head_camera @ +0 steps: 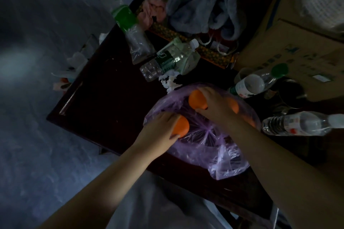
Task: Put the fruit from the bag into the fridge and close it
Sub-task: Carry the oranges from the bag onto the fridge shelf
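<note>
Observed: purple bag (pixel 223 154) lies slumped on the dark table (pixel 111 98), its length running from the near edge away from the person, mouth apparently at the far end. Left hand (pixel 160 130) grasps one orange fruit (pixel 181 126); right hand (pixel 216 105) grasps a second fruit (pixel 197 100), both at the mouth, presumably for lifting out. The fruits are round, with no long axis. A third fruit (pixel 234 105) is inside. Fridge not in view

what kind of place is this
Likely a cluttered, dimly lit room at home: a dark wooden table strewn with water bottles, a heap of clothes and a cardboard box.
</note>
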Demonstrator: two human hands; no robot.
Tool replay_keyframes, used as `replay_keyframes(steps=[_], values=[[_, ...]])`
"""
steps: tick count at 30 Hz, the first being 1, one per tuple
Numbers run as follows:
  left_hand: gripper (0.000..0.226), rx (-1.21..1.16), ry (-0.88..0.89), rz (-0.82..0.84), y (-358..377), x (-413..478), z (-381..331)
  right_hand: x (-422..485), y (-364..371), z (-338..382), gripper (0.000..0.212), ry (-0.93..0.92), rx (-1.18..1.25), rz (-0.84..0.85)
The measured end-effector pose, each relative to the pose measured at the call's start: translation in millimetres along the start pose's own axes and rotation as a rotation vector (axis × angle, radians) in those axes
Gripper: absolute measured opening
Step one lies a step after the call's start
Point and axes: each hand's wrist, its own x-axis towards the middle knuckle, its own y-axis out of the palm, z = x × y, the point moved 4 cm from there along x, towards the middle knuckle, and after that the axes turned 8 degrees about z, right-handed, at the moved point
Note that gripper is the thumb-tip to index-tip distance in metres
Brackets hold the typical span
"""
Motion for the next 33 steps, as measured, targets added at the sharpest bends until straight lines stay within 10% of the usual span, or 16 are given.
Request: replay_keyframes(steps=[10, 21, 33], values=[[0.068, 0.011, -0.064, 0.119, 46, 25, -5, -17, 10, 14, 0.082, -0.011, -0.292, -0.012], [0.083, 0.034, -0.099, 0.204, 30, 16, -23, -74, 2, 11, 0.086, 0.025, -0.041, -0.061], [0.07, -0.222, 0.236, 0.323, -36, -6, -98, -194, -25, 16, 0.083, 0.177, 0.121, -0.235]])
